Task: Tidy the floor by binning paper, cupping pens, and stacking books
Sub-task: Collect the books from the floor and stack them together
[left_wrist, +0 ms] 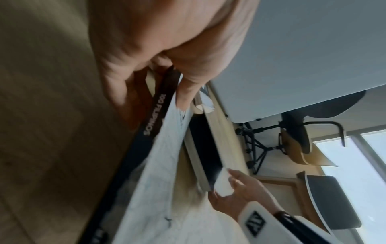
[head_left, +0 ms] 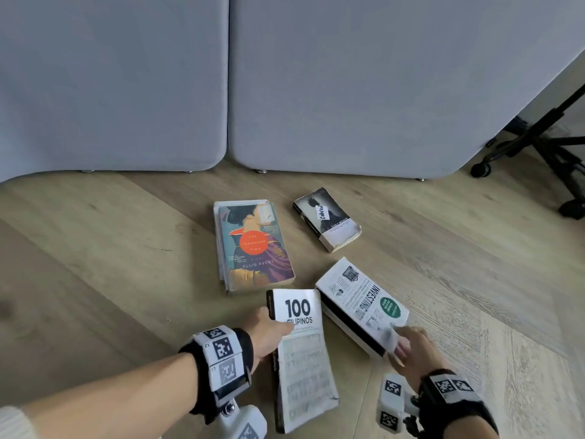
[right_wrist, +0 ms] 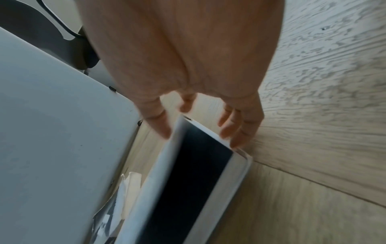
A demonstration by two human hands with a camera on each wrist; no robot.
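Note:
My left hand [head_left: 274, 325] grips the white "100 Filipinos" book [head_left: 302, 356] by its black spine [left_wrist: 155, 115], thumb [left_wrist: 188, 85] on the cover and fingers beneath. My right hand [head_left: 402, 343] pinches the near corner of the white "Investing" book [head_left: 361, 304], which tilts up off the floor; in the right wrist view that hand's fingers [right_wrist: 240, 130] and thumb flank that book [right_wrist: 188, 181]. Beyond them "The Teahouse Fire" [head_left: 253, 245] tops a small stack, and a black-and-white paperback [head_left: 327, 220] lies alone. No paper, pens, cup or bin are in view.
Two grey padded panels [head_left: 348, 90] stand along the back of the wooden floor [head_left: 110, 264]. A black wheeled stand [head_left: 538, 147] is at the far right. Bare floor lies to the left and right of the books.

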